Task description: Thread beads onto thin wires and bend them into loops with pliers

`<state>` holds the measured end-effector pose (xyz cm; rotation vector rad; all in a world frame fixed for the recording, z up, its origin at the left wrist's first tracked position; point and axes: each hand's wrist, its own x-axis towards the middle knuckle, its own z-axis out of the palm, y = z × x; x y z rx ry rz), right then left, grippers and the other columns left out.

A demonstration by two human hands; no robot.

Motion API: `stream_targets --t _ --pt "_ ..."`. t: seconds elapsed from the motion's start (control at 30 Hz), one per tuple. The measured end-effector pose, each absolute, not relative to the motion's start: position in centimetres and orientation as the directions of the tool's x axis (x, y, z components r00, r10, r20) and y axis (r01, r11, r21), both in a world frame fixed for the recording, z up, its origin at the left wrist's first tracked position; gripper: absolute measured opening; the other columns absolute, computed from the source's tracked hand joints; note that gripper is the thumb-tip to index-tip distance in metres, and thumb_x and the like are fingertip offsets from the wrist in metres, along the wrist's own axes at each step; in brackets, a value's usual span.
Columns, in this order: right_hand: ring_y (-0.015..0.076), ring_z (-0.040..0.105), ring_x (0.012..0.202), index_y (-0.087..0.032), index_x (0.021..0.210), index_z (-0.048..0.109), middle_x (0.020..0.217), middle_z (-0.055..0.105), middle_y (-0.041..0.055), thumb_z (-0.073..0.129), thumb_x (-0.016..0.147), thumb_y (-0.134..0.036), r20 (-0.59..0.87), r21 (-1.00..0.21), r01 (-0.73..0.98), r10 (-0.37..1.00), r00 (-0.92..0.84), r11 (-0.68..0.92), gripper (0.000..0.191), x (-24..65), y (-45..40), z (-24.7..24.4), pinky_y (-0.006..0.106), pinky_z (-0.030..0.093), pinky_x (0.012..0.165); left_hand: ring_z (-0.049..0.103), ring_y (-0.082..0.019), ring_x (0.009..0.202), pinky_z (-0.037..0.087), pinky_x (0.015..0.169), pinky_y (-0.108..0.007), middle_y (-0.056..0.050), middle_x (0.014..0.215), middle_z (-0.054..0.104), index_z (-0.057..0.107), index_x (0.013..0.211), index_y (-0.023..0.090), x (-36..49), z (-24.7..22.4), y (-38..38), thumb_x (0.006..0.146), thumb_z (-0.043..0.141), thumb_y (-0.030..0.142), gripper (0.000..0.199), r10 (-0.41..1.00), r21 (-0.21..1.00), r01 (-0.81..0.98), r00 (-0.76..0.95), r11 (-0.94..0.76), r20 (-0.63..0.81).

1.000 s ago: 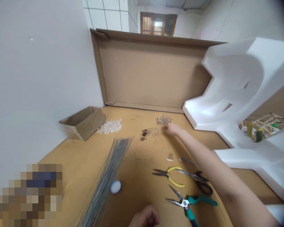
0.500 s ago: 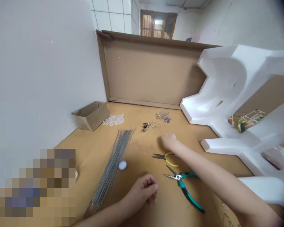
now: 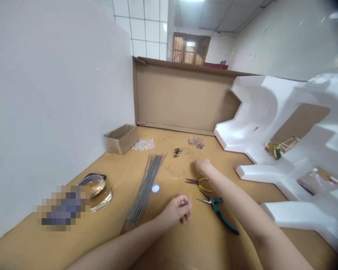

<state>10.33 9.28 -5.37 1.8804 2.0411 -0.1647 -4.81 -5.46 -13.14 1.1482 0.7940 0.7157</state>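
My left hand is closed in a pinch above the tabletop, and a thin pale strand rises from its fingertips. Farther back, my right hand is curled low over the table, its fingertips turned away, so what they grip is hidden. Just in front of it lie yellow-handled pliers. Nearer me are larger needle-nose pliers with green-and-black handles, partly behind my right forearm. Beyond the right hand are a pile of small metal findings and several black rings beside pale ones.
A bundle of grey wires lies left of a small white-blue disc. Clear beads sit by a cardboard box. A round transparent container is at left. White foam borders the right; a cardboard panel stands behind.
The camera view has tilted up and shifted, showing more of the left side. The pale strand now shows at my left fingertips. My right hand stays curled near the yellow pliers.
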Motion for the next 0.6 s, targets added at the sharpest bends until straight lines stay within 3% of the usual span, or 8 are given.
stream_targets --t 0.17,0.4,0.6 --pt "0.0190 0.056 0.093 -0.014 0.112 0.051 0.111 0.054 0.0084 0.051 0.085 -0.029 -0.461 0.129 0.991 0.887 0.035 0.028 0.031 12.9 9.5 -4.7 0.038 0.048 0.077 0.050 -0.007 0.041 0.037 0.036 -0.017 0.003 0.057 0.054 0.042 0.073 0.016 -4.9 -13.3 -5.3 0.064 0.060 0.043 0.034 0.824 0.961 -0.074 0.534 0.267 -0.188" --pt "0.0193 0.056 0.094 -0.014 0.112 0.051 0.112 0.054 0.0088 0.051 0.085 -0.029 -0.370 0.061 0.998 0.928 0.039 -0.017 0.031 12.1 9.2 -5.1 0.039 0.048 0.078 0.050 -0.007 0.041 0.035 0.035 -0.017 0.003 0.057 0.054 0.041 0.072 0.016 -4.8 -12.9 -5.3 0.061 0.062 0.043 0.036 0.823 0.956 -0.051 0.524 0.288 -0.220" --pt "0.0193 0.056 0.094 -0.014 0.113 0.050 0.112 0.054 0.0082 0.051 0.085 -0.029 -0.347 -0.169 0.983 0.938 0.006 -0.068 0.031 9.7 9.0 -4.6 0.039 0.048 0.078 0.050 -0.008 0.043 0.036 0.037 -0.018 0.003 0.057 0.054 0.041 0.071 0.016 -4.7 -12.7 -5.5 0.060 0.063 0.045 0.038 0.826 0.952 -0.047 0.510 0.303 -0.238"
